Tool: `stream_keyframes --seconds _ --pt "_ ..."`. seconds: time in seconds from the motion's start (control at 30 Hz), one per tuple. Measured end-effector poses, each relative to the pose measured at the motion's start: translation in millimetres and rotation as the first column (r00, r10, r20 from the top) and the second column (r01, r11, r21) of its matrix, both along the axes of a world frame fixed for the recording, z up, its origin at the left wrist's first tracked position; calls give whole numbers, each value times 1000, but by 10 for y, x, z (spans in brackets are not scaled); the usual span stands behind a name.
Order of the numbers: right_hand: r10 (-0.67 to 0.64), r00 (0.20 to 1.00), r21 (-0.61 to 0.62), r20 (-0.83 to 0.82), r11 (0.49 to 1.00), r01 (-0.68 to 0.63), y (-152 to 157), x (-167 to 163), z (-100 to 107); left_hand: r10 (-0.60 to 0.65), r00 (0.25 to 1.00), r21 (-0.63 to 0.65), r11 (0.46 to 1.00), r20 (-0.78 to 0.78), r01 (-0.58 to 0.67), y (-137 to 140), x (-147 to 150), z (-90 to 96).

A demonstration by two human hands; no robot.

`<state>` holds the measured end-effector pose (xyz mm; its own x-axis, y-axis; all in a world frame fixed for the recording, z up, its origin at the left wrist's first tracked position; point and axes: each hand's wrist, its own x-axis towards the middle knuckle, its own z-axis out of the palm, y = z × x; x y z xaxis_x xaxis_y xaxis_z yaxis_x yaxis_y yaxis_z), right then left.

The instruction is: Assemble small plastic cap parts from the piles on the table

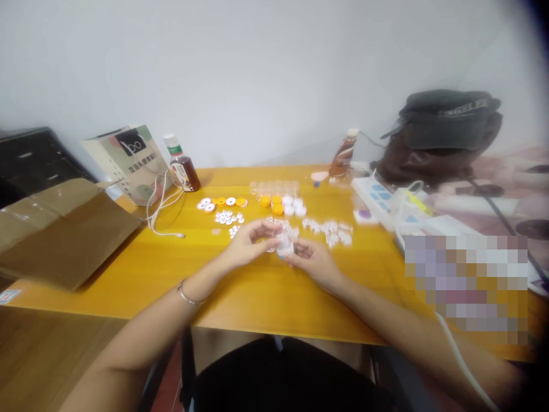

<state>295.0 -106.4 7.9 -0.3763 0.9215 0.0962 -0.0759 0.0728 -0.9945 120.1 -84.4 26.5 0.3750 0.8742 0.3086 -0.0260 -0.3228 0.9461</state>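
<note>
Between my two hands, over the middle of the table, is a small whitish, partly clear round piece (285, 245), blurred so its exact kind is unclear. My left hand (253, 243) pinches it from the left and top, thumb and fingers closed. My right hand (315, 260) grips its lower right side with bent fingers. Just beyond lie orange caps (277, 205) and white round caps (294, 206). Small white pieces (229, 217) lie left of my hands, and clear small pieces (330, 229) lie to the right. Part of another small-piece group is hidden behind my fingers.
Orange and white rings (222, 202) and a row of clear containers (274, 187) sit farther back. A dark bottle (184, 169), paper bag (135, 163) and white cable (160, 226) are left. A brown drink bottle (343, 154), power strip (375, 200) and black cap (446, 117) are right.
</note>
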Motion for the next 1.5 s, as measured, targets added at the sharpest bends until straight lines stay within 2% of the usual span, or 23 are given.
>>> stream_keyframes --seconds 0.13,0.23,0.37,0.47,0.57,0.67,0.73,0.8,0.9,1.0,1.13,1.2,1.3,1.4,1.5 --pt "6 999 20 33 1000 -6 -21 -5 20 91 995 77 993 -40 -87 -8 18 -14" --pt "-9 996 82 84 997 2 -38 -6 23 191 976 139 974 -103 -176 -36 50 -31" --pt "-118 978 199 173 977 83 -58 -2 -8 368 913 261 912 -178 -317 -122 117 -50" --pt "-193 956 280 220 951 128 -65 -6 -21 419 885 320 882 -201 -345 -160 143 -59" --pt "-146 968 216 206 971 100 -49 -17 -1 353 916 257 919 -189 -301 -128 115 -44" --pt "-83 986 92 145 993 70 -11 -18 23 133 986 108 987 -96 -122 -61 64 -3" --pt "-78 991 51 112 996 72 13 -11 21 0 999 38 999 -53 2 -26 40 16" --pt "-63 994 41 89 997 59 24 -3 8 -24 998 20 999 -66 26 -8 33 16" --pt "-43 995 67 86 997 37 14 -4 -10 101 988 54 994 -118 -95 -11 44 -7" --pt "-71 991 127 117 990 56 -15 -15 -8 246 951 130 966 -187 -224 -51 65 -16" --pt "-134 975 224 178 970 92 -52 -14 6 369 895 305 908 -251 -288 -135 100 2" --pt "-165 966 264 201 958 109 -61 -7 10 399 881 346 888 -253 -303 -158 111 8" --pt "-136 974 220 179 971 95 -52 1 6 336 911 282 922 -239 -266 -135 99 19" --pt "-17 994 67 104 998 10 -25 -2 -13 126 976 112 988 -178 -107 -64 49 41" --pt "68 998 -41 -3 997 -68 -9 -11 -37 -59 994 -29 998 -90 57 -7 -8 61"
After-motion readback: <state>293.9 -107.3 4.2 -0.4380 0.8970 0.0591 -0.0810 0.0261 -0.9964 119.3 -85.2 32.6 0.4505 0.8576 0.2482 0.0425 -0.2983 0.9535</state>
